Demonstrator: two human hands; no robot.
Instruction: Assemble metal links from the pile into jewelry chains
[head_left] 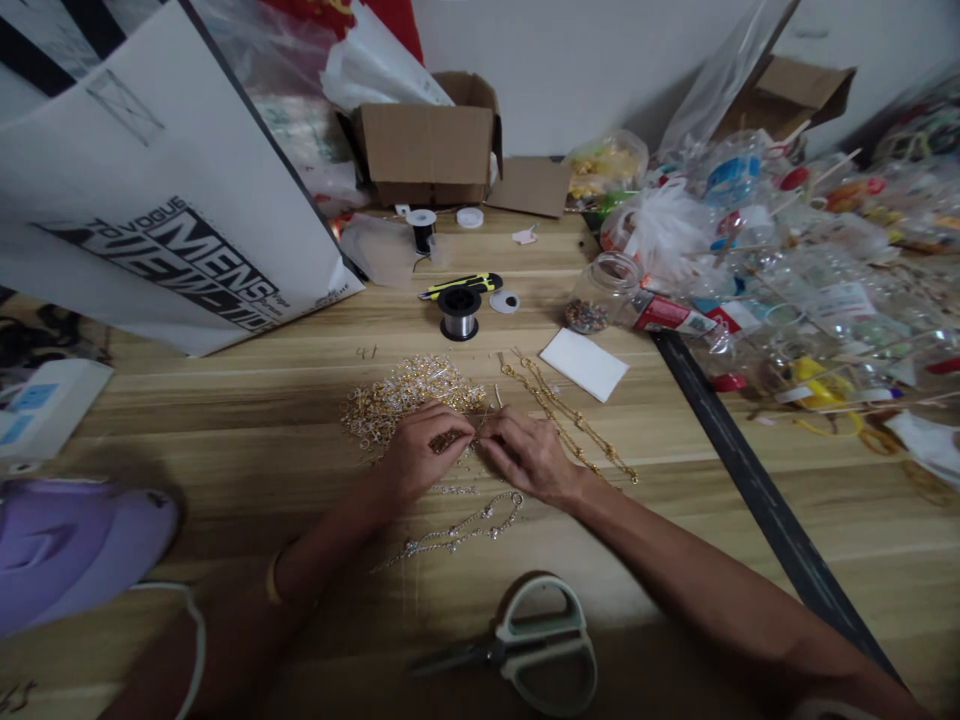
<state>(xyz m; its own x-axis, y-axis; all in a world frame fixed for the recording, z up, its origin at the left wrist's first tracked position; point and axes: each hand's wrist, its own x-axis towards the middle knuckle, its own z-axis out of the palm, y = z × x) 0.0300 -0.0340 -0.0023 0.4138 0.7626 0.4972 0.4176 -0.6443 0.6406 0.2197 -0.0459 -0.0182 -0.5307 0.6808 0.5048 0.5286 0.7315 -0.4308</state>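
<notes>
My left hand (426,448) and my right hand (531,452) meet fingertip to fingertip over the wooden table. Both are closed in a pinch, and whatever lies between the fingers is too small to make out. Just behind my left hand spreads a pile of small gold and silver jewellery pieces (405,392). Gold chains (559,405) lie beyond and beside my right hand. Nearer to me rests a silver chain with beads (457,535), with a short silver chain piece (454,490) above it. Scissors (544,645) lie at the front, their blades pointing left.
Behind the pile stand a wire spool (459,318) and a yellow-black utility knife (469,284). A jar of beads (600,290) and a white card (583,364) are at right, near heaped plastic containers (810,290). A large paper bag (150,200) and a purple object (75,550) occupy the left.
</notes>
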